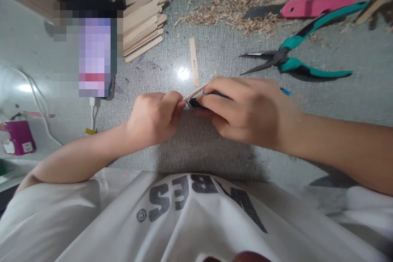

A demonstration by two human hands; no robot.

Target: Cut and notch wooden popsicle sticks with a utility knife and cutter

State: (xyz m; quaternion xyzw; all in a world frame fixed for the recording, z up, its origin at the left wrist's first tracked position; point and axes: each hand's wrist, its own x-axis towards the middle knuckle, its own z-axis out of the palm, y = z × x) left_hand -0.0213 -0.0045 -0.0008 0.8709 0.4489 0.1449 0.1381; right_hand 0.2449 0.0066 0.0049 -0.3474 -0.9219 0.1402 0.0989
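My left hand (155, 116) is closed, pinching one end of a thin wooden stick (194, 92) just above the grey table. My right hand (242, 110) is closed round a small tool with a dark tip (194, 103) and a blue handle end (285, 91); the tip rests against the stick between both hands. Most of the tool is hidden under my fingers.
A loose stick (194, 61) lies just beyond my hands. A pile of wooden sticks (144, 24) sits at back left beside a propped phone (95, 55). Teal pliers (294, 61), a pink-handled knife (307, 8) and wood shavings (233, 4) lie at back right. A purple device (16, 137) is at left.
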